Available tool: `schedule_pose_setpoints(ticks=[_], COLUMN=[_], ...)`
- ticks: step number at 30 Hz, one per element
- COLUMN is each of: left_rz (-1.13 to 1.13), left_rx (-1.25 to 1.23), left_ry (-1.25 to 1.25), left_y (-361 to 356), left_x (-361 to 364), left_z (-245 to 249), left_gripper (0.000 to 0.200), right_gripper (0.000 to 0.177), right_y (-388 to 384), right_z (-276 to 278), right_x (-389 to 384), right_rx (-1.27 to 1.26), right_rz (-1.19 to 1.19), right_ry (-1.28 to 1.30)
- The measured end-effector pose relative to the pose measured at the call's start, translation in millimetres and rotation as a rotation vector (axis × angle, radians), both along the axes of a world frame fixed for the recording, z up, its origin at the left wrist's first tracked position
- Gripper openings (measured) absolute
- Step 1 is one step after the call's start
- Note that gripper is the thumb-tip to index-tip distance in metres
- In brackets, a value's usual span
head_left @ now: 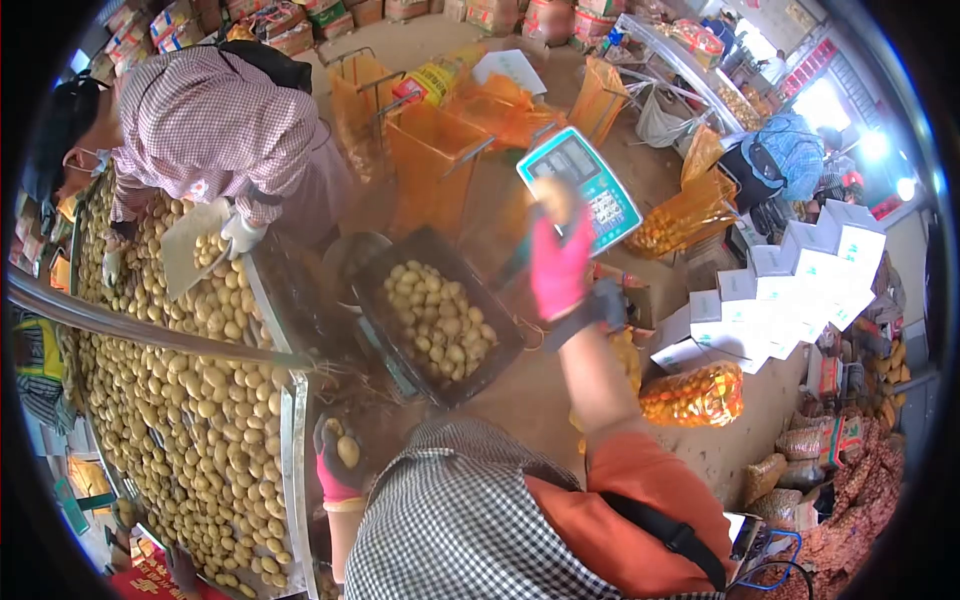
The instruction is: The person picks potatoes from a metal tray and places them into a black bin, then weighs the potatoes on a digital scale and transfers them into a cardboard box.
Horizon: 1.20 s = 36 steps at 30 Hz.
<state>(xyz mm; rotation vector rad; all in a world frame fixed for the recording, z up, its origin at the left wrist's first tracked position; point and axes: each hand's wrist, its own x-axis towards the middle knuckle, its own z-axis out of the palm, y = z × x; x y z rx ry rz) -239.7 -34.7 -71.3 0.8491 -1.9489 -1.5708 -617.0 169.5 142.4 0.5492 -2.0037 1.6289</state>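
Observation:
My right hand [560, 258], in a pink and dark glove, is raised in front of the teal scale display [618, 190]. Its fingers close round a potato [551, 196], both smeared by motion. Low beside the metal edge of the sorting table [292, 470], my left hand [335, 468] wears the same kind of glove. It grips a potato [348, 451], with what looks like a second one above it. Between my hands and farther forward, a dark crate [500, 318] holds many potatoes [437, 318] and rests on the scale.
Loose potatoes [200, 400] cover the table on the left, crossed by a metal rail [150, 325]. A co-worker in a checked shirt [215, 120] bends over it with a scoop [187, 250]. Orange mesh bags [425, 165] stand ahead; white boxes [770, 285] and a filled bag [695, 395] are right.

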Motion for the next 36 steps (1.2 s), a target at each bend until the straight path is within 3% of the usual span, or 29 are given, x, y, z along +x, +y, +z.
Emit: schedule_pose_setpoints(ticks=[1, 2, 3, 5, 6, 7, 9, 10, 11, 12, 15, 16, 19, 20, 21, 22, 24, 25, 26, 28, 29, 30, 32, 33, 35, 36], left_rz=[0.006, -0.047, -0.101, -0.135, -0.169, -0.155, -0.179, -0.159, -0.158, -0.084, 0.039, 0.034, 0.038, 0.049, 0.054, 0.061, 0.067, 0.058, 0.061, 0.107, 0.103, 0.091, -0.014, -0.028, 0.267, 0.258], left_rx=[-0.002, -0.188, -0.37, -0.444, -0.53, -0.519, -0.368, -0.584, -0.069, -0.587, -0.673, -0.648, -0.552, -0.691, -0.598, -0.507, -0.494, -0.479, -0.478, -0.41, -0.245, -0.246, -0.55, -0.549, 0.716, 0.717], left_ry=[0.003, -0.072, -0.152, -0.114, -0.063, -0.049, -0.03, -0.041, 0.007, 0.048, 0.051, 0.147, -0.043, -0.061, -0.089, -0.112, -0.094, -0.071, -0.066, -0.015, -0.063, -0.05, -0.198, -0.188, 0.229, 0.229], left_y=[0, 3, 6, 3, 1, 0, 4, 2, 6, 3, 2, 0, -5, -9, -12, -15, -23, -24, -26, -26, -23, -22, -28, -28, -27, -29], left_x=[-3, -5, -6, -8, -4, 1, -7, -7, -9, -9, -21, -20, -25, -26, -20, -16, -12, -10, -6, 1, 1, 8, 27, 29, 32, 38], left_z=[9, 26, 35, 34, 28, 6, 34, 33, 39, 28, 44, 25, 32, 46, 45, 43, 63, 75, 83, 101, 118, 101, 41, 29, 12, 1], left_gripper=[0.042, 0.041, 0.039, 0.041, 0.043, 0.049, 0.056, 0.066, 0.077, 0.083, 0.086, 0.066, 0.055, 0.051, 0.048, 0.046, 0.037, 0.029, 0.029, 0.023, 0.022, 0.022, 0.021, 0.021, 0.023, 0.023], right_gripper=[0.051, 0.055, 0.058, 0.056, 0.056, 0.055, 0.048, 0.044, 0.04, 0.034, 0.035, 0.044, 0.055, 0.06, 0.064, 0.064, 0.068, 0.063, 0.063, 0.055, 0.054, 0.054, 0.046, 0.046, 0.041, 0.041], right_y=[20, 24, 35, 75, 75, 69, 46, 29, 9, -13, -66, -79, -114, -122, -126, -130, -136, -131, -132, -133, -132, -131, -127, -124, -121, -118], right_z=[2, 30, 43, 22, 27, 44, 54, 36, 15, 10, -74, -98, -135, -140, -146, -155, -155, -144, -144, -145, -140, -139, -138, -144, -164, -172], right_x=[-39, -64, -98, -193, -188, -175, -132, -105, -68, -10, 102, 135, 196, 206, 213, 215, 209, 203, 200, 192, 193, 188, 177, 174, 167, 163], right_rx=[0.096, -0.062, 0.036, 0.401, 0.41, 0.421, 0.377, 0.306, 0.234, 0.335, 0.317, 0.448, 0.483, 0.515, 0.539, 0.538, 0.159, 0.111, 0.117, -0.233, -0.234, -0.237, -0.67, -0.676, -0.416, -0.421], right_rz=[-0.213, -0.164, -0.208, -0.45, -0.43, -0.361, -0.206, -0.095, 0.029, 0.233, 1.02, 1.164, 1.328, 1.264, 1.189, 1.2, 1.379, 1.385, 1.384, 1.412, 1.425, 1.414, 1.605, 1.592, 1.205, 1.198], right_ry=[0.106, 0.175, 0.179, 0.139, 0.132, 0.167, 0.195, 0.141, 0.073, -0.079, -0.678, -0.828, -0.67, -0.471, -0.276, -0.273, -0.983, -1.291, -1.287, -1.756, -1.671, -1.657, -1.853, -1.841, -1.718, -1.712])
